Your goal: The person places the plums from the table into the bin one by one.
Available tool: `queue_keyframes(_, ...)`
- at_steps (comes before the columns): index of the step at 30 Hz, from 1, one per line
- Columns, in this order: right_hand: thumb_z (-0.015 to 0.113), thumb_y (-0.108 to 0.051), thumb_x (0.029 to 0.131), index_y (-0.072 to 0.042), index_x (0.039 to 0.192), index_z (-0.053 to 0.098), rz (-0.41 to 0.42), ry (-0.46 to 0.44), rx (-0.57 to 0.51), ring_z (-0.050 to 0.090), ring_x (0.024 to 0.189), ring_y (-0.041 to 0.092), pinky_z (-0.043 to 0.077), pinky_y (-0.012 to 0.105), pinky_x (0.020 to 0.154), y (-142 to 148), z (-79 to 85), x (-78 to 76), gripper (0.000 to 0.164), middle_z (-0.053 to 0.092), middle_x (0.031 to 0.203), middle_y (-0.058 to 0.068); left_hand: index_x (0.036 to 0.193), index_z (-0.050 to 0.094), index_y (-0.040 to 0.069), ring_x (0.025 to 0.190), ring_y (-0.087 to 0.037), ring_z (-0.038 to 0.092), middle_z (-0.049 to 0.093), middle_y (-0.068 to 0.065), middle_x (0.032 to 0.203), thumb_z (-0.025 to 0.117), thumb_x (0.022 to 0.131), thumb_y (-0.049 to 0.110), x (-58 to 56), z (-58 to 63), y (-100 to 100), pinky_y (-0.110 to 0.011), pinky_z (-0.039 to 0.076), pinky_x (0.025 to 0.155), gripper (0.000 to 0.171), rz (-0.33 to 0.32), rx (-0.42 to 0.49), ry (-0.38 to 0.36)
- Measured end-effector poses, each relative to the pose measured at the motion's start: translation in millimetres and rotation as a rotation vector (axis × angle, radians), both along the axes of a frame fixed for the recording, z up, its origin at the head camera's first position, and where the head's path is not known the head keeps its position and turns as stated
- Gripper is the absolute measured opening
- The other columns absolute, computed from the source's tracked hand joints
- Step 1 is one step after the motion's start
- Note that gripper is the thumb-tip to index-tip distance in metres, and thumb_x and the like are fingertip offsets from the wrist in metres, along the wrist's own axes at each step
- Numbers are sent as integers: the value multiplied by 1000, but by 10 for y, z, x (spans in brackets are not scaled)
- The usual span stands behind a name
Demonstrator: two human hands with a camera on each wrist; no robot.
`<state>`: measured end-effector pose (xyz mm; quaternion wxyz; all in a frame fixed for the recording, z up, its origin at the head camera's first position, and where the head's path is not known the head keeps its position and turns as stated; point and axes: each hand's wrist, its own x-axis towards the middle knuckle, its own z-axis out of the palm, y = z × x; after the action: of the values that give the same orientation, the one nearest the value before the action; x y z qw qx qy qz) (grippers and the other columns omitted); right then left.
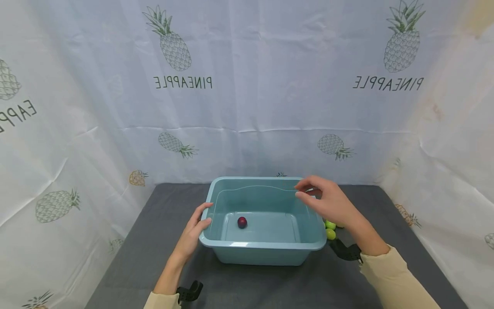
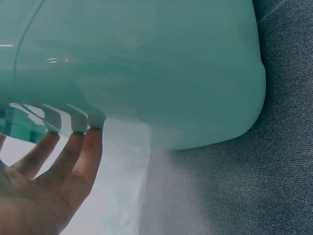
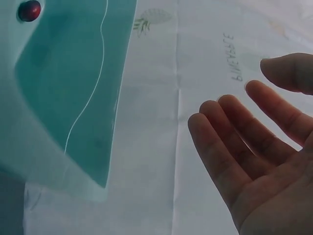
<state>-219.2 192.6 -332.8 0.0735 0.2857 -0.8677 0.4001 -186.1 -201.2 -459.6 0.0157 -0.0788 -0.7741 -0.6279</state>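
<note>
A blue-green plastic basin (image 1: 266, 245) stands in front of me, with one small, dark red, round fruit (image 1: 242, 222) on its floor toward the left. My left hand (image 1: 191, 234) is at the basin's left rim, its thumb and fingertips touching the edge. In the left wrist view, fairly straight fingers (image 2: 88, 154) meet the rim from outside. Above the right rim, my right hand (image 1: 325, 198) hovers with fingers and thumb apart and loosely bent. Nothing lies between them in the right wrist view, where the red fruit (image 3: 29, 11) shows at the upper left.
Several small yellow-green round fruits (image 1: 330, 234) lie on the table just right of the basin, partly hidden by it and my right arm. A dark grey cloth (image 1: 143, 257) covers the table. White pineapple-print sheets (image 1: 251, 98) hang behind and at both sides.
</note>
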Motion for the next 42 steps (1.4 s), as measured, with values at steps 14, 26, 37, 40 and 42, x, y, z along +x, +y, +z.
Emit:
queue_keyframes(14,69,-16,99,-4,115,69,-226,89,-17,66,96,15,50,20,83,373,-318,-34,20,70,109,7,151,41,20,141,-40,35,24,-13,163,45,107,25,-6,4,-15,-57,36,102,44,-9,2,3)
queue_keyframes(26,66,-20,101,-2,118,67,-380,79,-55,55,95,-4,43,13,83,678,-751,-153,25,68,111,14,151,41,21,141,-39,36,24,-13,163,45,107,25,-8,-13,-19,-57,37,101,44,-8,-4,10)
queue_keyframes(37,65,-26,102,-1,118,67,-469,-26,-37,62,100,14,41,9,82,937,-1125,-231,30,69,112,16,151,41,21,142,-40,34,24,-14,164,45,107,24,-7,-19,-18,-58,35,102,44,-2,-4,5)
queue_keyframes(40,64,-27,102,0,118,67,-487,-44,-22,63,103,31,43,12,82,986,-1220,-258,31,69,112,18,151,41,21,140,-41,36,25,-14,163,45,107,24,-7,-20,-19,-57,37,101,44,-2,-3,8)
queue_keyframes(42,63,-27,102,1,119,66,-499,-60,-13,63,105,35,46,18,83,1018,-1285,-273,33,68,113,19,151,41,21,140,-41,36,25,-14,163,45,107,24,-9,-21,-17,-56,37,100,44,-2,-3,9)
